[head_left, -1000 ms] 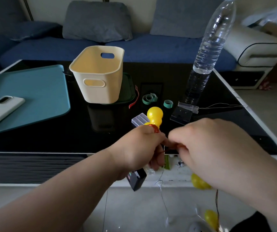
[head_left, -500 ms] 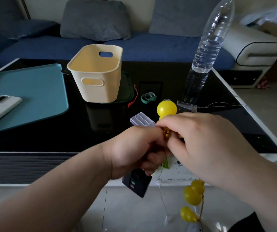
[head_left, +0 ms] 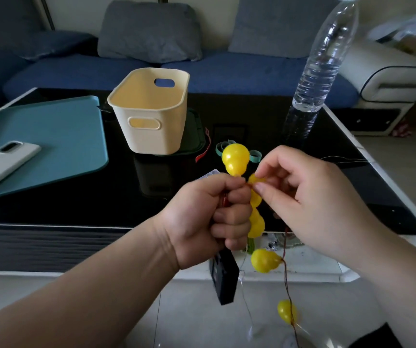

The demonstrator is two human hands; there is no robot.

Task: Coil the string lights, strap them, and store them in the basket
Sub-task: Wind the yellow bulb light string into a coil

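The string lights (head_left: 235,159) are yellow gourd-shaped bulbs on thin copper wire. My left hand (head_left: 209,217) is fisted around a bundle of them, with one bulb sticking up above the fist and a black battery box (head_left: 223,278) hanging below it. My right hand (head_left: 309,197) pinches another yellow bulb right beside the left fist. More bulbs (head_left: 264,260) dangle on the wire toward the floor. The cream basket (head_left: 149,114) stands empty on the black table, behind and left of my hands. Green straps (head_left: 254,154) lie on the table behind the raised bulb.
A tall water bottle (head_left: 320,71) stands on the table at the right. A teal mat (head_left: 51,136) with a white phone (head_left: 3,164) lies at the left. A blue sofa runs behind the table. Thin wire (head_left: 345,160) trails across the table's right side.
Both hands have risen slightly and the right hand has drawn more bulbs up against the left fist. The bundle in the left hand now holds more bulbs than a second ago.
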